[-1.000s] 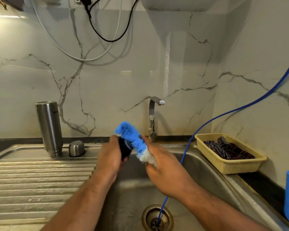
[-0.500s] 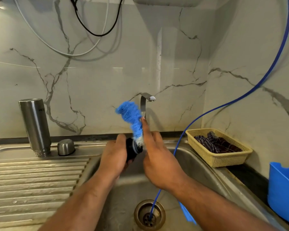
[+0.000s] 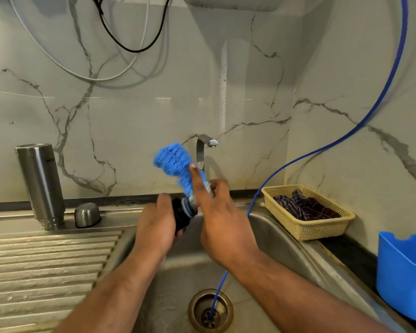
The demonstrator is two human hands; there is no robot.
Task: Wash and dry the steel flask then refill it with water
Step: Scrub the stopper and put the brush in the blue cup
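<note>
Over the sink basin [image 3: 271, 239], I see the left hand [image 3: 154, 227] curled round a black stopper [image 3: 180, 218], while the right hand [image 3: 222, 227] grips the blue brush [image 3: 174, 162], forefinger straight along its bristles, head tilted up-left. The steel flask [image 3: 40, 181] stands mouth-down at the drainboard's [image 3: 46, 260] back edge, just beside its steel cap [image 3: 87, 214]; I cannot read its dark lettering.

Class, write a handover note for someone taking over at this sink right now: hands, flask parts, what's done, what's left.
Left hand grips the black stopper; right hand holds the blue scrubber against it, above the sink.
Steel flask stands mouth-down by the drainboard, steel cap beside it.
Done: flask and cap apparently set to drain.
Left: finish the stopper, dry everything, refill, close.
</note>
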